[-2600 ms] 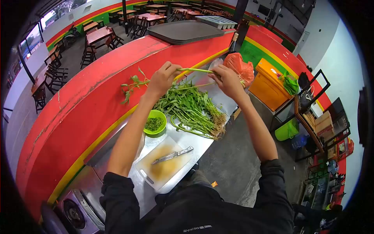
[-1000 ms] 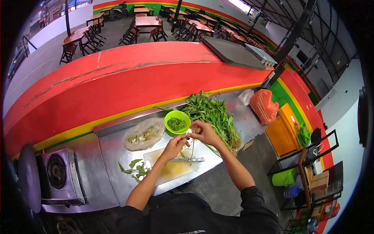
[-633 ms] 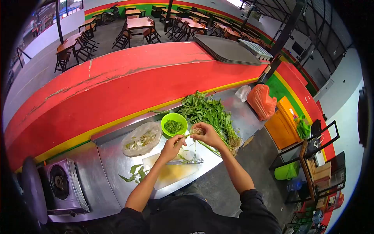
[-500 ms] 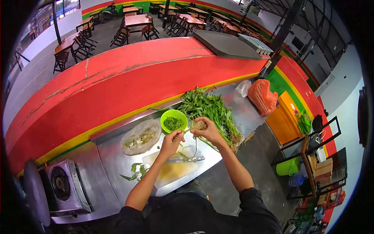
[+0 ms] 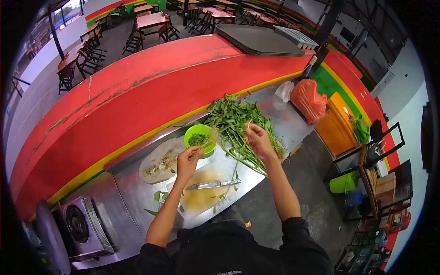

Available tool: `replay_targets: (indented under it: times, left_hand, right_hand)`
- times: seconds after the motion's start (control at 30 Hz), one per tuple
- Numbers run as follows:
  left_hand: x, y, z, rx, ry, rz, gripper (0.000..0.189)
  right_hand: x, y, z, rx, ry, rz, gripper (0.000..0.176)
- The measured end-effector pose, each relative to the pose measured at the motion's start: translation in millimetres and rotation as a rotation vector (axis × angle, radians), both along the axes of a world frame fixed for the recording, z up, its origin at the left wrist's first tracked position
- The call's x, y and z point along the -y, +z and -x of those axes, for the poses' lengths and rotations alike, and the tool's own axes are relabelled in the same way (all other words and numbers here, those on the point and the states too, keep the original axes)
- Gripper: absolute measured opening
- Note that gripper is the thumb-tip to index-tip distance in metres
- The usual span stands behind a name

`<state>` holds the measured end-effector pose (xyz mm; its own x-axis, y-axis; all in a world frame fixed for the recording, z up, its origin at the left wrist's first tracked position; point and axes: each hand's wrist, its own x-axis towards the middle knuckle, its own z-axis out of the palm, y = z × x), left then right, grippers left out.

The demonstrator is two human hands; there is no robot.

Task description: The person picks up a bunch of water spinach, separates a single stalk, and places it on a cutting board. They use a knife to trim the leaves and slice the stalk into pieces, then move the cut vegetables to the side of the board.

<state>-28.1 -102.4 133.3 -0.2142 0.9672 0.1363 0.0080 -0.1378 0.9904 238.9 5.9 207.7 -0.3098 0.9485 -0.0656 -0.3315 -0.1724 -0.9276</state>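
Observation:
My left hand (image 5: 189,161) is closed in a pinch on a pale clump of roots (image 5: 209,140), beside and partly over the green bowl (image 5: 187,135) of chopped greens (image 5: 198,139). Over the pile of leafy greens (image 5: 240,113), my right hand (image 5: 259,140) is closed too, its fingertips pinching a thin pale stem piece (image 5: 248,124). Below the hands, a knife (image 5: 213,184) lies across the white cutting board (image 5: 195,204). A loose sprig (image 5: 221,197) rests near the knife handle. Left of the bowl sits a clear plastic bag (image 5: 153,170) holding trimmings.
A gas stove (image 5: 85,224) stands at the left end of the steel counter (image 5: 126,204). An orange plastic bag (image 5: 308,101) sits at the far right. The red wall (image 5: 137,105) runs behind, with dark trays (image 5: 259,40) on top. Loose leaves (image 5: 160,198) lie left of the board.
My hands have moved apart, the right one up and to the right. The root clump, earlier at my right hand, is now at my left. The camera view has shifted slightly.

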Motion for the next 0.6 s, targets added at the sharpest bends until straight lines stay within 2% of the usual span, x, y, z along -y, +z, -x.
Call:
replay_targets:
  times: [0.1,0.13,0.2,0.23,0.3,0.37,0.4,0.43,0.5,0.53,0.57,0.6]
  left_hand:
    - [2.6,13.0,8.3,-0.055,0.042,0.104,0.031]
    - [1.5,8.8,11.8,-0.062,0.054,0.11,0.032]
    - [0.1,1.8,15.7,-0.037,0.067,0.062,0.031]
    - [-0.8,-2.4,18.4,-0.009,0.084,0.013,0.031]
    - [-1.4,-4.8,22.4,-0.073,0.095,-0.042,0.029]
    - [9.5,16.1,24.8,-0.141,0.063,0.143,0.036]
    - [13.0,15.5,28.6,-0.256,0.027,0.171,0.037]
    - [15.8,8.7,28.9,-0.258,0.025,0.181,0.037]
    - [19.9,-7.3,26.7,-0.371,-0.131,0.112,0.031]
    - [25.0,-18.0,23.6,-0.391,-0.16,0.139,0.028]
    - [27.8,-21.4,24.8,-0.533,-0.269,0.28,0.027]
    - [32.7,-27.4,20.2,-0.577,-0.305,0.365,0.026]
  right_hand:
    - [-22.9,-4.5,-17.0,-0.314,-0.196,-0.024,0.017]
    - [-33.3,-10.4,-27.9,-0.317,-0.202,-0.024,0.017]
    - [-52.3,-25.6,-50.6,-0.518,-0.409,0.04,0.012]
    - [-61.4,-40.2,-64.5,-0.523,-0.409,0.04,0.012]
    - [-81.6,-82.0,-95.2,-0.598,-0.606,0.108,0.011]
    - [-97.2,-154.5,-128.0,-0.576,-0.663,0.186,0.015]
    - [-92.5,-178.7,-136.1,-0.551,-0.721,0.261,0.019]
    - [-78.4,-186.4,-134.2,-0.549,-0.724,0.27,0.019]
    - [-46.5,-203.5,-129.2,-0.38,-0.693,0.679,0.027]
    - [-29.6,-227.2,-130.0,-0.333,-0.596,0.657,0.026]
    - [-17.0,-248.0,-130.4,-0.285,-0.497,0.632,0.025]
    - [5.5,-232.1,-111.4,-0.03,-0.473,0.631,0.02]
